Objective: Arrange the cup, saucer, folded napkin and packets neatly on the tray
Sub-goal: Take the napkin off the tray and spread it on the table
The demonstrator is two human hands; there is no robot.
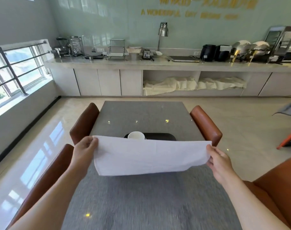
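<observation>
A white cloth napkin (146,157) hangs spread out above the grey table (141,205). My left hand (84,151) pinches its upper left corner, and my right hand (218,161) pinches its right edge. Behind the napkin a white cup (136,135) stands at the left end of a black tray (163,136). The napkin hides most of the tray and whatever lies beneath the cup. I see no saucer and no packets.
Brown leather chairs stand at the table's sides: far left (84,123), far right (206,125), near left (46,178) and near right (272,188). A long counter (158,63) with appliances runs along the back wall. An orange frame (289,138) stands on the floor at right.
</observation>
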